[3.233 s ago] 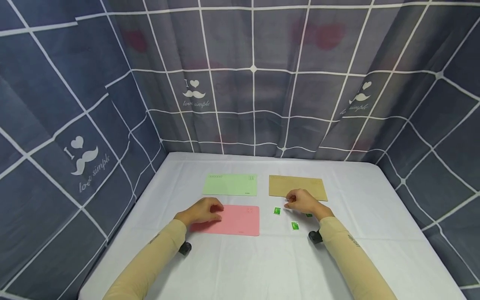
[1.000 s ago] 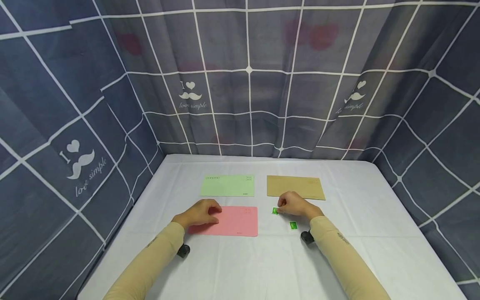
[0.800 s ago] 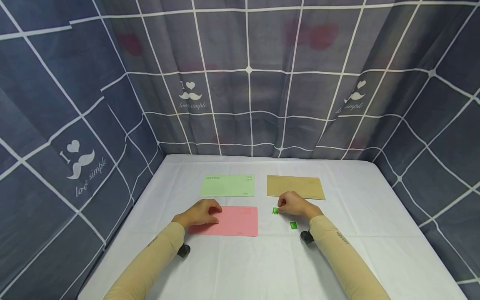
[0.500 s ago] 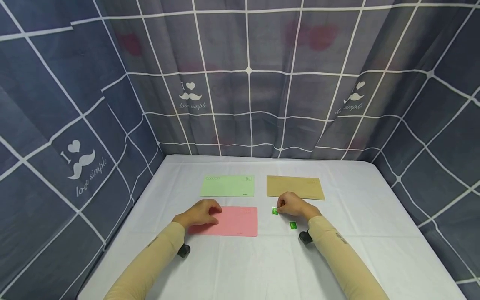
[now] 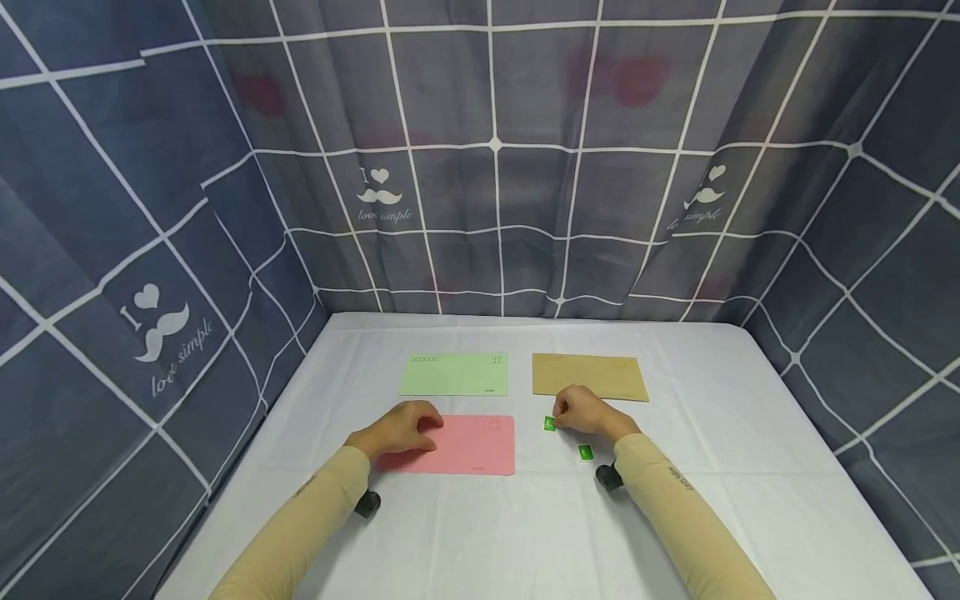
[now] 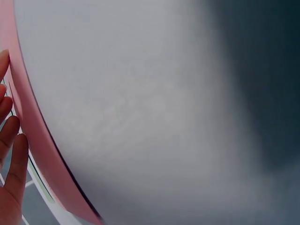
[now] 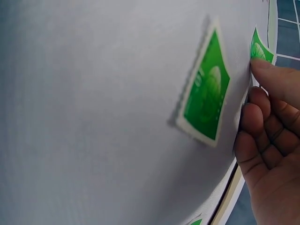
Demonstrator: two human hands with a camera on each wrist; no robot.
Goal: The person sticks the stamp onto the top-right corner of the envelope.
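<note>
Your left hand [image 5: 405,427] lies loose, thumb and fingers apart, over the left end of the flat pink paper envelope [image 5: 472,450] at lower centre, probably steadying it. Your right hand [image 5: 588,411], right of centre, puts its thumb at the edge of a small white-bordered green paper stamp [image 5: 549,424] (whether it is pinched, I cannot tell); an edge likely gives best purchase. Another green stamp [image 5: 586,452] lies just below. Above, the pale green envelope [image 5: 453,379] and tan envelope [image 5: 588,375] seem set back for working room.
</note>
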